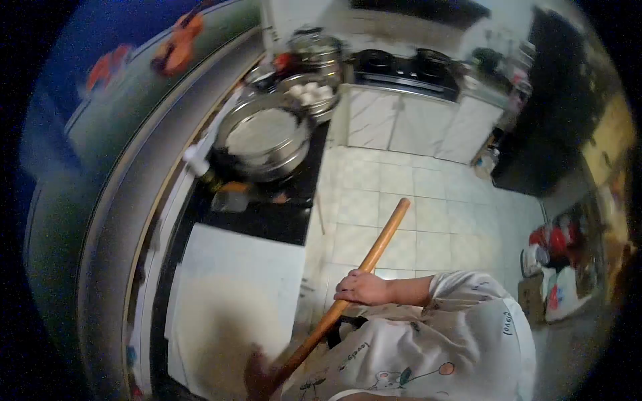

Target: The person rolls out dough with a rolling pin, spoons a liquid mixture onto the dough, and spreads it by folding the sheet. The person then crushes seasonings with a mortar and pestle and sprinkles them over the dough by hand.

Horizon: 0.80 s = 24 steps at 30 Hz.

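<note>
a big steel pot (286,159), upper left, has something pale inside; the bowl (329,107) behind it holds white round things. right fingers (358,289) wrap a rolling pin (332,315), lower middle; the left hand (259,374), by its low end, is too dark to tell. a pale round sheet (217,317) lies lower left, near the surface's (267,222) edge; floor (401,180) spreads right.

Word "lovely" (506,324) on white patterned shirt (435,337), appearing twice, slightly blurred
</note>
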Motion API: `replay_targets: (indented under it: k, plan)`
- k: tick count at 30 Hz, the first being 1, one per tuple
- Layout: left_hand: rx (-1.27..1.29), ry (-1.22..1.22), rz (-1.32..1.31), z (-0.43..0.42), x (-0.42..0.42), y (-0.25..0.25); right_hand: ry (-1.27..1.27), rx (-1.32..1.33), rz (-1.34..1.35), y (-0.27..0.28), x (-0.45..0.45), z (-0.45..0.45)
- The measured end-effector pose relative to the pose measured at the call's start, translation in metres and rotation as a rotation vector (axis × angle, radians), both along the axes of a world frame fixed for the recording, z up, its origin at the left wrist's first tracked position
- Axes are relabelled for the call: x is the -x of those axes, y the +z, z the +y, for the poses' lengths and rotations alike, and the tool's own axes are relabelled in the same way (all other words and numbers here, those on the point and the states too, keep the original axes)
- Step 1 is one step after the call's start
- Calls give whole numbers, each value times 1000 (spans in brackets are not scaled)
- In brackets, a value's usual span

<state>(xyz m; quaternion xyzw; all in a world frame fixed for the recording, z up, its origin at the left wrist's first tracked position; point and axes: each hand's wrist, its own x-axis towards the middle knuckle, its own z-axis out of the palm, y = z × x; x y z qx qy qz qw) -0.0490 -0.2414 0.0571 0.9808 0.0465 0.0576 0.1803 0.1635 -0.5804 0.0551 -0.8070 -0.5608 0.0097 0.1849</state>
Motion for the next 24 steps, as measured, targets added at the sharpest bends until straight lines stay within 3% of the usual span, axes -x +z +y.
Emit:
replay_targets:
  k: [2,5,8,12,14,15,18,22,24]
  plan:
    - [-61,-253,-90,-56,-35,40,-25,-17,34,7,1,-16]
    - [-135,-580,-126,-176,-136,57,-72,-94,85,-8,-13,-76]
    - [-229,-676,220,-261,-193,65,-140,-107,299,5,-29,-126]
    - [-520,-475,869,-361,-247,74,-276,-16,424,7,-47,-160]
    - [-593,-445,1004,-393,-273,97,-429,-11,423,9,-57,-208]
    - [-585,-506,1052,-406,-286,116,-538,133,468,21,-59,-243]
    - [-544,-735,604,-399,-311,127,-828,132,354,-28,-54,-351]
    - [-426,-845,-42,-418,-359,158,-1091,35,272,-66,-39,-436]
    - [-609,-875,-170,-428,-410,189,-1258,10,336,-67,-37,-463]
